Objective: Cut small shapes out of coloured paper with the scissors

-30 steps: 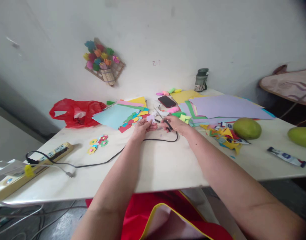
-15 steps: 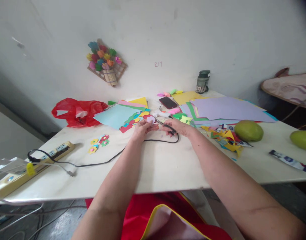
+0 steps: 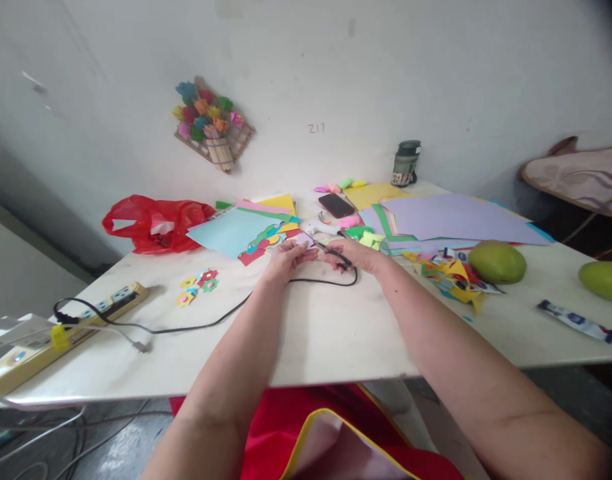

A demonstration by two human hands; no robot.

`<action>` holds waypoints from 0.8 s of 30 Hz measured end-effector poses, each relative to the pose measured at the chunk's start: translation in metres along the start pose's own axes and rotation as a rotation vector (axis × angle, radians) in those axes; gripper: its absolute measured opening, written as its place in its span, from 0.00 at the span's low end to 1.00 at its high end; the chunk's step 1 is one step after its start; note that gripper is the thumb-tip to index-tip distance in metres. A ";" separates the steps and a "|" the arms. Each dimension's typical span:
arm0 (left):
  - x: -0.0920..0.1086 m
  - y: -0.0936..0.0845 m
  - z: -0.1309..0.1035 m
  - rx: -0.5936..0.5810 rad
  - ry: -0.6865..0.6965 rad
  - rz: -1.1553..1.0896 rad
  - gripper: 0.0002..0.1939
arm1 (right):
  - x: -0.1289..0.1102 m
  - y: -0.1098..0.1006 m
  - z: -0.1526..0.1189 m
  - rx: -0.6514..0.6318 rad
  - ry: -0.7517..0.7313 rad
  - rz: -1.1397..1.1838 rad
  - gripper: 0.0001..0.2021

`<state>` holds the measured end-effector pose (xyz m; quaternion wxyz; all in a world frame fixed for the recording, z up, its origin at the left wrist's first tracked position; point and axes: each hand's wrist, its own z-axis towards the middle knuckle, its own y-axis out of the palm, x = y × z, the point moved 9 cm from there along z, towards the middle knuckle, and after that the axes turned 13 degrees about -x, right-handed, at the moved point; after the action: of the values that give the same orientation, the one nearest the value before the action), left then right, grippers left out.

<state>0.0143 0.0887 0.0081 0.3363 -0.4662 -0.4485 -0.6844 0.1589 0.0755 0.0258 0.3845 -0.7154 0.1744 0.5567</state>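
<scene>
Between the fingers of my left hand [image 3: 285,260] is a small piece of lilac paper [image 3: 305,238]. My right hand [image 3: 353,254] grips a pair of scissors [image 3: 340,256] with dark handles, its blades pointing at the paper's edge. Whether the blades touch the paper is too small to tell. Just beyond my hands lie a white glue gun [image 3: 322,228] and coloured paper scraps [image 3: 261,243]. A black cord [image 3: 326,284] runs across the table below both hands. Several paper flowers [image 3: 201,287] lie to the left of my left forearm.
On the left are a power strip [image 3: 113,303] and a red plastic bag [image 3: 159,223]. Paper sheets [image 3: 451,217], a phone [image 3: 336,205] and a dark bottle [image 3: 406,163] stand or lie toward the wall. Cut scraps [image 3: 453,277], green fruit [image 3: 497,262] and a tube [image 3: 577,321] are at right.
The lilac paper has shifted slightly to the right and turned in my left fingers. My right hand and the scissors stay nearly where they were.
</scene>
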 end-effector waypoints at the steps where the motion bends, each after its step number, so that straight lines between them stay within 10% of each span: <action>1: 0.000 0.000 0.000 -0.002 0.000 -0.003 0.11 | 0.000 0.000 0.000 0.001 -0.001 -0.005 0.17; 24: -0.001 0.003 -0.001 0.000 -0.005 -0.057 0.12 | 0.002 0.002 0.004 -0.003 -0.030 0.019 0.16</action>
<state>0.0173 0.0870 0.0080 0.3155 -0.4549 -0.4624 -0.6926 0.1553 0.0779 0.0224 0.3807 -0.7060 0.1744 0.5712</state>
